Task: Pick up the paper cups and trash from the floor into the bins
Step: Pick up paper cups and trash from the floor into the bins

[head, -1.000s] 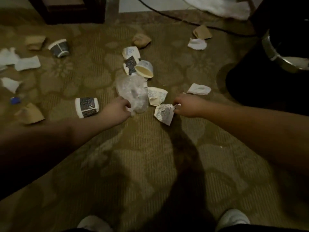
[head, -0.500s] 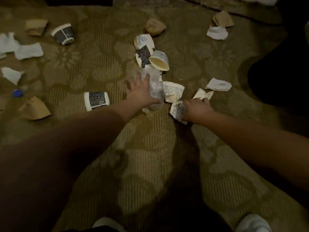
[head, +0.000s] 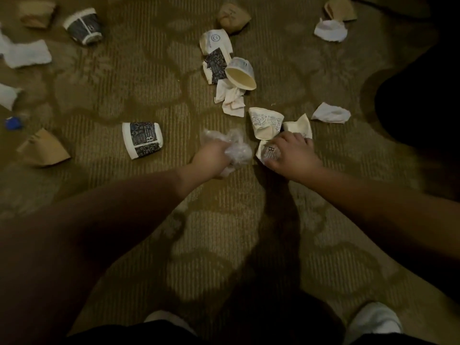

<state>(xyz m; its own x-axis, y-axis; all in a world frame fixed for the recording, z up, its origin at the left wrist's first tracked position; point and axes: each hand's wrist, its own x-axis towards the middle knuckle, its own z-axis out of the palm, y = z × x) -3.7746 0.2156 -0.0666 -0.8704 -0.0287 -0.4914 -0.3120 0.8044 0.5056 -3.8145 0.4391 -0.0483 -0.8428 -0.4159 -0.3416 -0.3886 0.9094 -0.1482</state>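
Crinkled plastic bag (head: 234, 150) is now bunched in my left hand (head: 211, 158); my right hand (head: 290, 155) grips a crushed paper cup (head: 267, 151) beside it, both ready for binning.

Both forearms are bare from elbow to wrist, with no sleeve, watch or band in view. The left hand (head: 211, 155) and the right hand (head: 291, 153) are bare and ungloved, with no rings visible. Dark, near-black legwear (head: 249, 329) runs along the lower edge of the view. Two white shoe toes show there: the left shoe (head: 169, 321) and the right shoe (head: 373, 321), both rounded and unmarked
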